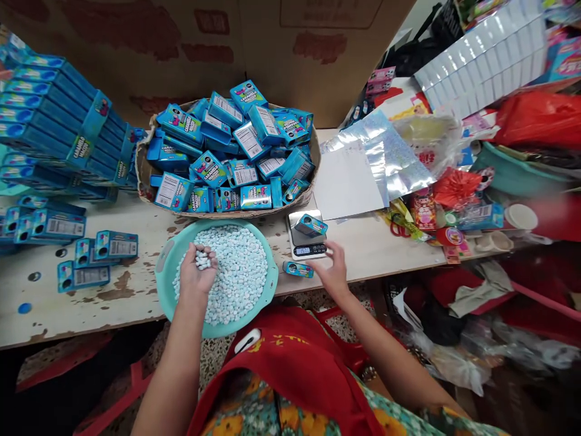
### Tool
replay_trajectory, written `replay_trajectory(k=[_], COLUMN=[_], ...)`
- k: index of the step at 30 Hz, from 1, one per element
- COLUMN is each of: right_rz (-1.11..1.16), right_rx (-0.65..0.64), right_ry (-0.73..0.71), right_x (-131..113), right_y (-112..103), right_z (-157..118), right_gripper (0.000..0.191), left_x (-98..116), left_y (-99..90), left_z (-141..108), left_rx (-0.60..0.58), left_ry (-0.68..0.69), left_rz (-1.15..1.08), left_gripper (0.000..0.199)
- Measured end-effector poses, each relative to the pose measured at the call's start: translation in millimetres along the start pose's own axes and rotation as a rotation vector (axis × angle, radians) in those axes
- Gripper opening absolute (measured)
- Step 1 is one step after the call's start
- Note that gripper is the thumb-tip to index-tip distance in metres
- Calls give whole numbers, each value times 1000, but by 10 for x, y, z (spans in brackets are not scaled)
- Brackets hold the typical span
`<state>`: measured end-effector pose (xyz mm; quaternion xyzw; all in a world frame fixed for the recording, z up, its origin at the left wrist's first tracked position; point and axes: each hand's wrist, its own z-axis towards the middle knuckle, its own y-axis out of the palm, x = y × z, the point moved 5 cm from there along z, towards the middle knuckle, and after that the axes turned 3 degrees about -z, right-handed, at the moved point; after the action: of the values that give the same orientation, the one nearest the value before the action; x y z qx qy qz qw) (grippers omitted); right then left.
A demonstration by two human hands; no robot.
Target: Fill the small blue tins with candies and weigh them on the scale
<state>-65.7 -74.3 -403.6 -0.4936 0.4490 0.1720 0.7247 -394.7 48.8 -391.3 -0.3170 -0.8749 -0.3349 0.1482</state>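
My left hand point(198, 269) is cupped palm up over a turquoise basin point(162, 266), its fingers curled round several pale blue candies point(202, 260). More of these small candies point(240, 266) fill the basin. My right hand point(333, 269) has thumb and fingers apart, beside a digital scale point(295, 245). One blue candy box point(312, 225) rests tilted on the scale's plate. Another blue box point(298, 269) lies on the table just below the scale, near my right thumb; whether they touch is hard to tell.
A cardboard tray point(227, 213) heaped with blue boxes stands behind the basin. Stacked blue boxes point(59, 121) fill the left side. White paper point(347, 184), shiny wrappers point(385, 157) and a teal bowl point(512, 175) are at the right.
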Motion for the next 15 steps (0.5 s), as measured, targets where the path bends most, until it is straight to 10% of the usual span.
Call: replay_trajectory(k=[7, 15], right_rz=[40, 8], right_rx=[-70, -381], right_ry=[106, -409], right_x=[-317, -1593], right_y=[134, 638], right_z=[795, 202], right_gripper=[45, 31], left_x=[-133, 134], left_y=[36, 736], left_z=[-129, -733], left_rx=[-57, -210], left_ry=[-117, 281], left_rz=[27, -6], left_gripper=[33, 38])
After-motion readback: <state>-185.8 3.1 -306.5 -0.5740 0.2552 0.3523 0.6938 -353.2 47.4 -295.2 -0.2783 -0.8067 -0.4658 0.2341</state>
